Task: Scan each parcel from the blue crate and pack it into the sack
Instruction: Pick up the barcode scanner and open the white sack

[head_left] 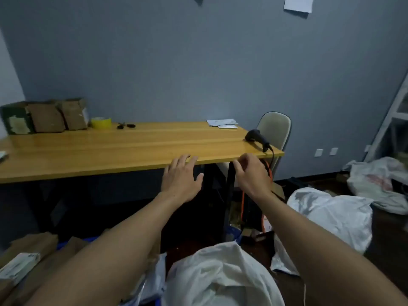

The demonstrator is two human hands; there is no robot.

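The parcels [33,246] lie in the blue crate [64,245] under the left forearm, well back from the hands. The white sack [220,277] slumps between the forearms. Both arms reach straight forward. The left hand [182,180] is palm down with its fingers spread, fingertips at the front edge of the table [110,151], holding nothing. The right hand [251,173] beside it has bent fingers drawn towards the thumb; blur hides any pinch. The scanner [257,138] lies just beyond it.

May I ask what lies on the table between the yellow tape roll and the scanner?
Head view: a dark tool, likely scissors, beside the tape roll, white papers nearer the scanner, otherwise bare tabletop.
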